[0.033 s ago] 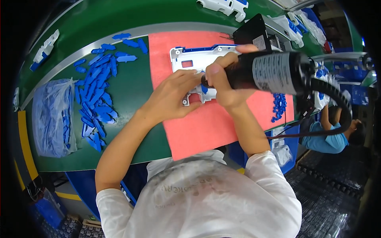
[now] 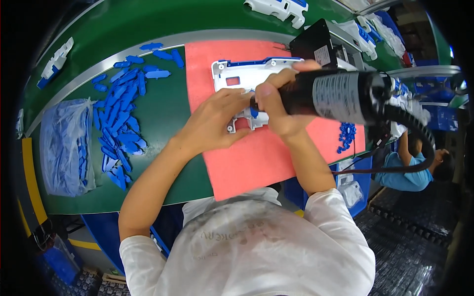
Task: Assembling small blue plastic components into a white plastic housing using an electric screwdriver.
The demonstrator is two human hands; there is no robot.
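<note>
On the pink mat (image 2: 261,163) lies a white-and-blue housing (image 2: 254,73), partly beneath both hands. Little has changed since the previous frame: the rear of the black handheld tool (image 2: 302,93) sits slightly lower in view, while hands and housing keep their places, so the work seems to stay at one spot. The right hand (image 2: 281,106) is wrapped around the tool; the left hand (image 2: 217,116) lies over the housing beside the tool's tip, thumb spread apart, though whether its fingers pinch anything I cannot tell. A pale label (image 2: 338,96) with small dark print wraps the tool, a white label (image 2: 322,55) marks the black box (image 2: 312,40), and faded lettering crosses the white shirt (image 2: 291,246).
</note>
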